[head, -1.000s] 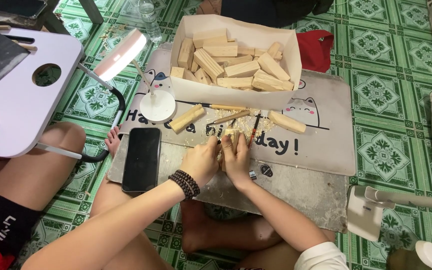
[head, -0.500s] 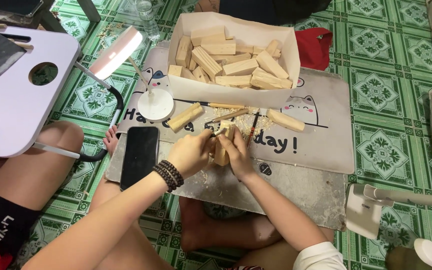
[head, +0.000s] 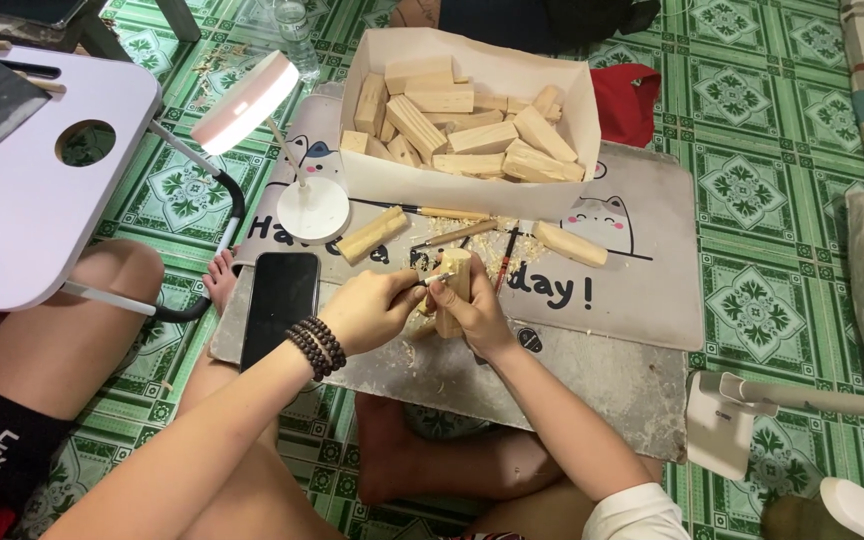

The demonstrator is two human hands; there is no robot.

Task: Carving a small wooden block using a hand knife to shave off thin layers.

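My right hand [head: 479, 312] is closed around a pale wooden block [head: 457, 272], held upright over the stone slab [head: 592, 375]. My left hand [head: 370, 310], with a dark bead bracelet [head: 316, 345] at the wrist, grips a small carving tool [head: 434, 279]. The tool's tip touches the block's left side. Wood shavings [head: 422, 350] lie on the slab under the hands. Both hands sit close together at the middle of the view.
A cardboard box [head: 472, 185] of several wooden blocks stands behind, on a grey printed mat [head: 642, 270]. Loose blocks [head: 372, 235] and slim carving tools [head: 452, 236] lie on the mat. A phone [head: 280, 300], a desk lamp [head: 312, 210], a lilac lap table [head: 42, 190] and a red cloth [head: 627, 100] are around.
My left hand has drawn a little to the left with the tool. The block in my right hand now stands more upright.
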